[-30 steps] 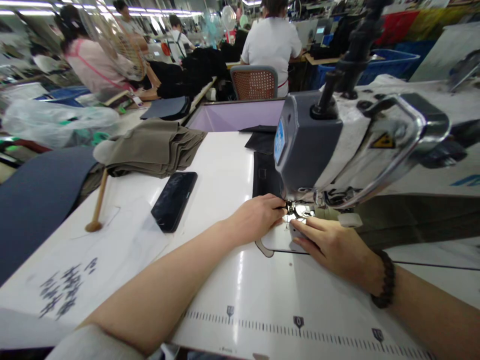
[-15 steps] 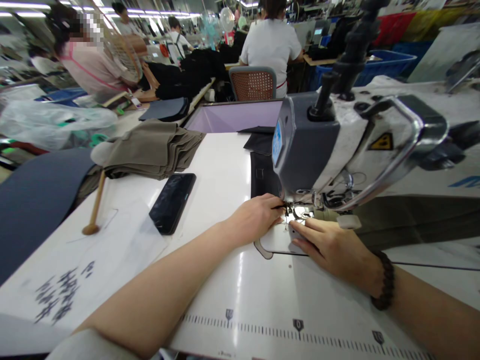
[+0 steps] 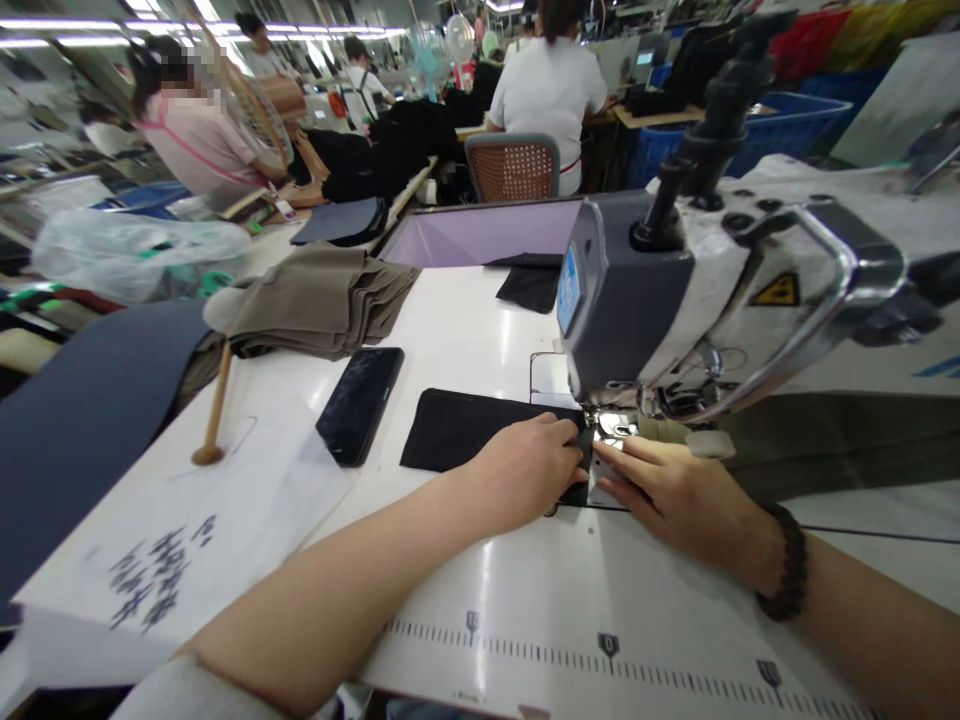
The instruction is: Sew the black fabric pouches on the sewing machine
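Observation:
A black fabric piece (image 3: 457, 430) lies crosswise on the white sewing table, its right end at the needle area of the sewing machine (image 3: 622, 290). My left hand (image 3: 529, 470) is closed on that right end, fingers curled and thumb pressed at the edge beside the presser foot (image 3: 613, 424). Fingers stretched out, my right hand (image 3: 675, 490) lies just right of the needle plate, its fingertips near the fabric's edge. I see nothing held in it. A dark beaded bracelet (image 3: 787, 565) circles the right wrist.
To the left are a phone (image 3: 360, 405), a wooden stick (image 3: 216, 410) and stacked brown fabric (image 3: 300, 300). Another black piece (image 3: 529, 288) lies behind the needle area. Olive cloth (image 3: 825, 435) runs under the machine arm. A co-worker (image 3: 551, 90) sits ahead.
The black fabric has turned from pointing away from me to lying crosswise, extending left. My left hand turned with it. My right hand stays beside the needle plate; the whole view shifted slightly.

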{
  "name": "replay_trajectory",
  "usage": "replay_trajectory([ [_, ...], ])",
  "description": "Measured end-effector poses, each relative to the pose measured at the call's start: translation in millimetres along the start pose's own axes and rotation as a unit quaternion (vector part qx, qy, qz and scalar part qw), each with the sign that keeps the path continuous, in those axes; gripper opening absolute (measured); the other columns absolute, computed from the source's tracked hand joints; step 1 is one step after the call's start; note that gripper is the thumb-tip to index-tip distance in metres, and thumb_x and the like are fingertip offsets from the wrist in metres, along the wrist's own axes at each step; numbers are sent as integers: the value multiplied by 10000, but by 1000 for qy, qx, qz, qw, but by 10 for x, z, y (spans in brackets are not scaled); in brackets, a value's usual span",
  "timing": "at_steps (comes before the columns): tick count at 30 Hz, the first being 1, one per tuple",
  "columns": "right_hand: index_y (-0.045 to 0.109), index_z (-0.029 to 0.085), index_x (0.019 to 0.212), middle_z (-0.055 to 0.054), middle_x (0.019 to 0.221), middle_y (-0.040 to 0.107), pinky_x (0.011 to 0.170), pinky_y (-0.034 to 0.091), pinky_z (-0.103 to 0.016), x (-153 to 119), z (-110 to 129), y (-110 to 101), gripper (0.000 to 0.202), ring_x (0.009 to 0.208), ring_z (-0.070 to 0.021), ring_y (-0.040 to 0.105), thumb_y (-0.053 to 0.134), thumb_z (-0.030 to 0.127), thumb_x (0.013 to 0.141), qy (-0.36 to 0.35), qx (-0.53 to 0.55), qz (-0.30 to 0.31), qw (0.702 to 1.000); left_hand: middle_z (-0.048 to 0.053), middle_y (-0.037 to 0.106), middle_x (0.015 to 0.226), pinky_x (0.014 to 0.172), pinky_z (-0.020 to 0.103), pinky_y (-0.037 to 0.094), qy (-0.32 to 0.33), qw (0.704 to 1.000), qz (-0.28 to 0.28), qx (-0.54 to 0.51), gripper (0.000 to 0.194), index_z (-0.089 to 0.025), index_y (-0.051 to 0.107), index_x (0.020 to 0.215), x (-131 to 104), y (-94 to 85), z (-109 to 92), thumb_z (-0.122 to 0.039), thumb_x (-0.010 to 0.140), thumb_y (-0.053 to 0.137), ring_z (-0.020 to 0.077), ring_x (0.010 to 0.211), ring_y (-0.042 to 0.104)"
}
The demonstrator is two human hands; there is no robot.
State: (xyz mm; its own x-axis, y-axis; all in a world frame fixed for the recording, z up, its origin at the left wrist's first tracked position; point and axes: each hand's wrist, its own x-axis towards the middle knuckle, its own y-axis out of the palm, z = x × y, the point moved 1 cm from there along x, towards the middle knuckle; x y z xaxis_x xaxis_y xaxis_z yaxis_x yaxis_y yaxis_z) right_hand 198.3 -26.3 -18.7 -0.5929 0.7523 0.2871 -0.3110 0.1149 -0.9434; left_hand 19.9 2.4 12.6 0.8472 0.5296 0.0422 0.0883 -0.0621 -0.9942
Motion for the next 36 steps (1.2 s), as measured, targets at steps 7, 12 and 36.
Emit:
replay_trajectory([
  [7, 595, 133, 943, -31, 675, 584, 530, 392, -224, -17, 32, -88, 309, 595, -108, 544, 339, 298, 889, -42, 14, -14, 999, 32, 586, 817, 759, 266, 412, 48, 998, 26, -28, 231, -137, 612, 759, -37, -27, -40, -253, 873, 447, 143, 793, 530],
  [12, 611, 147, 838, -4, 587, 512, 469, 321, -249, -29, 73, -132, 290, 507, -97, 467, 357, 278, 885, -90, 29, 1, 996, 45, 592, 782, 795, 267, 406, 67, 996, 52, -32, 244, -124, 608, 759, -48, -71, -96, -243, 882, 433, 160, 867, 531],
  [36, 600, 161, 725, 4, 553, 499, 470, 302, -258, -15, 136, -184, 324, 485, -94, 443, 346, 272, 893, -115, 4, -17, 993, 94, 608, 923, 820, 289, 452, 63, 991, 109, -43, 119, -92, 598, 847, -56, -123, -161, -90, 805, 486, 200, 954, 532],
])
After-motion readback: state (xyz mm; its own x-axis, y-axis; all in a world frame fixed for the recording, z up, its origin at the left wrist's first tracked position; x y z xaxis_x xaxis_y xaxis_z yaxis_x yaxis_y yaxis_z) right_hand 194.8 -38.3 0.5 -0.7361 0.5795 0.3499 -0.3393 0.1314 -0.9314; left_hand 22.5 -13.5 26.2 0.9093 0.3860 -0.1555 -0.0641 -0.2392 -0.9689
